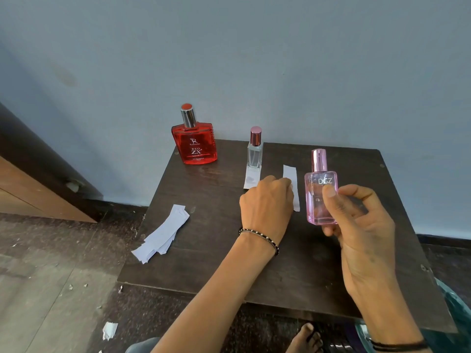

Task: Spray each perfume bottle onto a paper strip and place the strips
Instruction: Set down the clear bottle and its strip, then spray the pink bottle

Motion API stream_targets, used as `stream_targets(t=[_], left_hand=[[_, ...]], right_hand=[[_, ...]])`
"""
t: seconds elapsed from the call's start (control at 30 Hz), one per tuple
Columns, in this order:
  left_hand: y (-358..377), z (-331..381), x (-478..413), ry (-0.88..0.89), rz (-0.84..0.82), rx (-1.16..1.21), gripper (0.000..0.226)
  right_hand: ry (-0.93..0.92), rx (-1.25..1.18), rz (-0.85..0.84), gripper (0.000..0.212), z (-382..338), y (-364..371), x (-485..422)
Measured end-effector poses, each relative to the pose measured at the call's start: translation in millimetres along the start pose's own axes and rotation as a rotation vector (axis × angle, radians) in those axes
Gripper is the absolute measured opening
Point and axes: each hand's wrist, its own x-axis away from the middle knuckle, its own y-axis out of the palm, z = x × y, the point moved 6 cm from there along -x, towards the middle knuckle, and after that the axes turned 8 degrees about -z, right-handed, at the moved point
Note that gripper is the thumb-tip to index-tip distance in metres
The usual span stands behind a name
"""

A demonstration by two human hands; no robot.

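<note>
- Lower left of frame: stack of unused paper strips (163, 234) at the table (229, 271) edge, overhanging it. Plenty left.
- Upper middle-left: red bottle (195, 141), cap on, standing at the table's back corner. No strip in front of it, so judged not done yet.
- Centre: small clear bottle (254, 151), cap on, with a strip (251, 178) lying just in front, touching its base. Faint mark on that strip; looks sprayed and placed.
- Centre: left hand (267, 202) knuckles up, fingers pinched on the second strip (291, 182), held upright-ish beside the pink bottle.
- Right of centre: right hand (356, 220) gripping the pink bottle (321, 192), raised off the table, cap seemingly on.
- Judgement: one bottle done, pink in progress, red left.
</note>
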Motion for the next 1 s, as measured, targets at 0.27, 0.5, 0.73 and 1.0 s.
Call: stream_targets(t=[0.27,0.5,0.73,1.0], left_hand=[[0,-4,0,0.029,-0.105,0.067,0.038],[3,-9,-4,0.089,-0.298,0.085,0.052],[0,-10,-1,0.052,-0.220,0.101,0.045],[0,-8,3,0.025,-0.159,0.073,0.042]], right_hand=[[0.010,0.008,0.008,0.029,0,-1,0],[0.015,0.017,0.009,0.036,1,0,0],[-0.006,0.057,0.028,0.030,2,-1,-2],[0.001,0.115,-0.005,0.038,2,7,-11]])
